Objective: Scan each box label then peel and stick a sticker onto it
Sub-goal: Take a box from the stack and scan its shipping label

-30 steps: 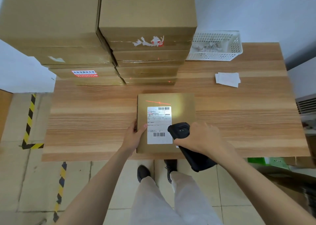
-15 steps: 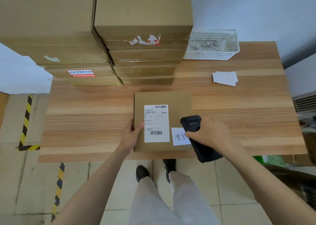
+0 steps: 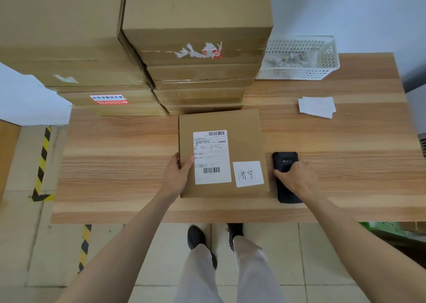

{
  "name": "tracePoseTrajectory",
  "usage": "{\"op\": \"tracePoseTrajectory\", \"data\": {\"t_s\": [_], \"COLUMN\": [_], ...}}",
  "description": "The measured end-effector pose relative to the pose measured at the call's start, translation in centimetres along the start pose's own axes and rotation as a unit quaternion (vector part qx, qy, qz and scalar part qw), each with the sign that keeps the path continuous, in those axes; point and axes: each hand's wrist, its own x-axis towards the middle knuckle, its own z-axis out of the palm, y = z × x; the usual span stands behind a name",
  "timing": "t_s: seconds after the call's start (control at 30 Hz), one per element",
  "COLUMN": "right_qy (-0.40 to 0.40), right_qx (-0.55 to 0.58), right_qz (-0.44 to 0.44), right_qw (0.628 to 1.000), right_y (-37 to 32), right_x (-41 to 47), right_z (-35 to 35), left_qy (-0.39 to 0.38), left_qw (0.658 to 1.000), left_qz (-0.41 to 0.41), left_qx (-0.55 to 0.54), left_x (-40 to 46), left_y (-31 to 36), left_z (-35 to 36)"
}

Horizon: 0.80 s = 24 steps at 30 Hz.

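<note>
A flat cardboard box (image 3: pixel 244 139) lies on the wooden table (image 3: pixel 119 164) in front of me. It carries a white shipping label (image 3: pixel 211 156) with barcodes and a white handwritten sticker (image 3: pixel 248 173) at its lower right. My left hand (image 3: pixel 178 174) grips the box's left edge, thumb on top near the label. A black handheld scanner (image 3: pixel 285 164) lies flat on the table just right of the box. My right hand (image 3: pixel 296 179) grips the scanner's middle, fingers curled over it.
Two tall stacks of cardboard boxes (image 3: pixel 196 37) stand at the back left, right behind the flat box. A white plastic basket (image 3: pixel 299 58) with scraps sits at the back right. A small pile of white stickers (image 3: pixel 317 106) lies right of centre.
The scanner has moved from above the box label, its red beam gone, down to the table right of the box. The handwritten sticker came into view. My left hand kept its hold.
</note>
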Motion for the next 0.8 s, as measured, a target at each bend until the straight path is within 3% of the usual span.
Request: {"op": "tracePoseTrajectory", "data": {"t_s": [0.13, 0.27, 0.4, 0.5, 0.63, 0.8], "right_qy": [-0.012, -0.015, 0.042, 0.072, 0.07, 0.046], "right_qx": [-0.014, -0.062, -0.063, -0.04, -0.018, -0.013], "right_qz": [0.014, 0.015, -0.028, -0.064, -0.09, -0.125], "right_qw": [1.0, 0.998, 0.997, 0.995, 0.993, 0.991], "right_y": [0.0, -0.2, 0.7, 2.3, 4.5, 7.3], "right_x": [0.3, -0.2, 1.0, 3.7, 8.7, 15.2], "right_z": [0.8, -2.3, -6.6, -9.9, -13.1, -14.2], "left_qy": [0.039, 0.082, -0.006, -0.053, -0.105, -0.111], "left_qw": [0.991, 0.929, 0.862, 0.833, 0.842, 0.873], "left_qz": [0.048, 0.188, 0.301, 0.344, 0.331, 0.274], "left_qx": [0.118, 0.308, 0.407, 0.43, 0.413, 0.388], "left_x": [-0.1, -1.1, -1.5, -1.0, 0.6, 4.0], "left_y": [0.9, 4.5, 9.4, 12.4, 15.6, 17.7], "left_z": [-0.8, -0.7, 3.2, 8.4, 16.9, 26.1]}}
